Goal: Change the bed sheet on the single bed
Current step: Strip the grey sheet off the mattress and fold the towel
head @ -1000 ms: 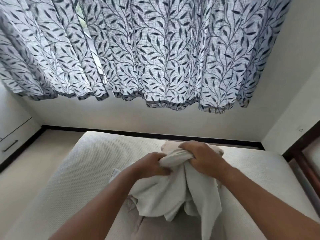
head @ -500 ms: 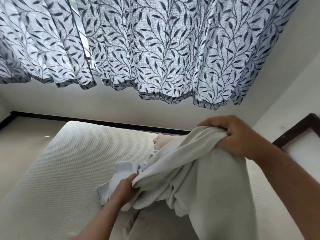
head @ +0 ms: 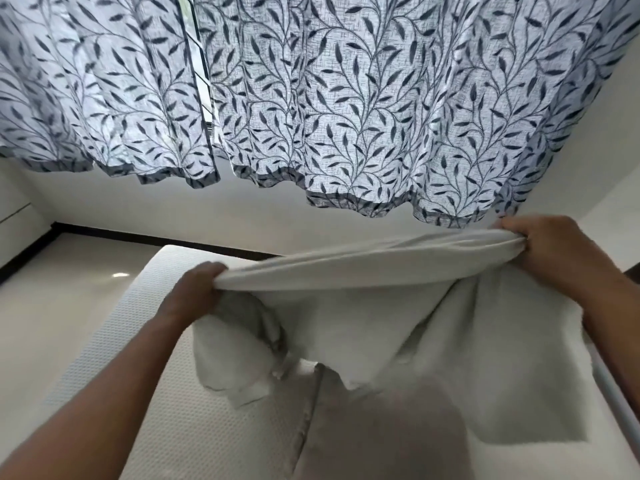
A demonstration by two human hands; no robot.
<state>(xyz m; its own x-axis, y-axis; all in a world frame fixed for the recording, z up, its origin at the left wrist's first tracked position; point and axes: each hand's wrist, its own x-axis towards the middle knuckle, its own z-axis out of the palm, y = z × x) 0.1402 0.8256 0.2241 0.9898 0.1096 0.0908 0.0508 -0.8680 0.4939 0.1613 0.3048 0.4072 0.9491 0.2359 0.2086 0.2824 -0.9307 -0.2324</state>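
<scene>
Both hands stretching a pale bed sheet above a bare mattress.

Left hand [head: 194, 289] and right hand [head: 550, 251] well apart, each gripping a bunched edge of the sheet [head: 381, 306], held taut between them, loose folds hanging onto the mattress [head: 145, 393]. Probably early in spreading: mattress stripped, sheet not yet laid flat or tucked. Open floor [head: 62, 306] along the left edge; wall [head: 207, 216] under leaf-print curtains [head: 346, 98] beyond the far end; right edge hidden by cloth.
</scene>
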